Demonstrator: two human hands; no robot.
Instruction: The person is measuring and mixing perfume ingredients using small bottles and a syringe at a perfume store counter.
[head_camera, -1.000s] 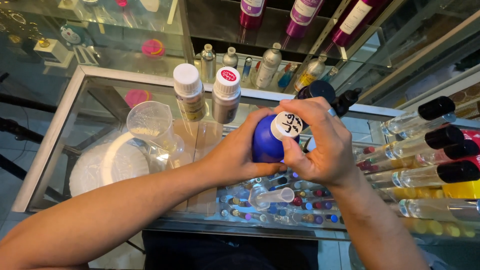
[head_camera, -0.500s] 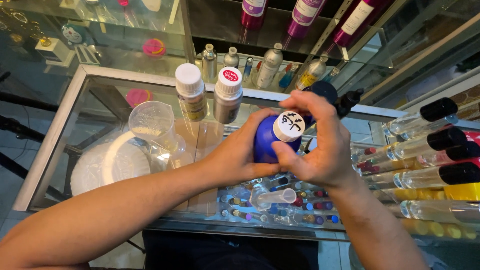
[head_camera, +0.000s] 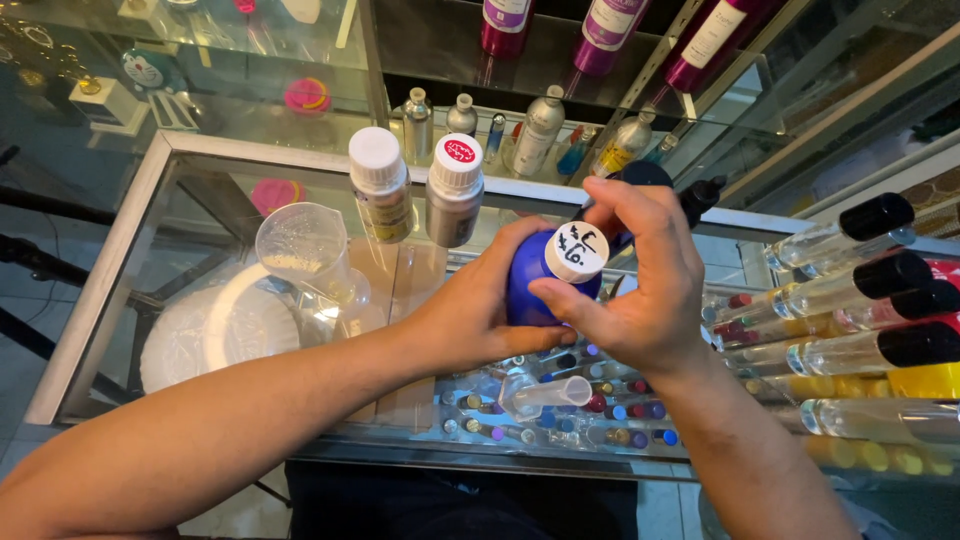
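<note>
Blue bottle (head_camera: 525, 285) held above glass surface (head_camera: 410, 285), centre of view. Left hand (head_camera: 475, 305) wraps bottle body from 9 o'clock, fingers closed on it. Right hand (head_camera: 640, 290) at 3 o'clock, fingers pinching white cap (head_camera: 575, 252).

Clear measuring cup (head_camera: 300, 250) at 9 o'clock, apart from the hands. Two white-capped bottles (head_camera: 415, 185) at 11 o'clock. Small clear funnel (head_camera: 545, 392) at 6 o'clock, just below the hands.

Risk: cap coming free with bottle tilted, liquid spilling onto surface; elbow sweep could tip cup.
</note>
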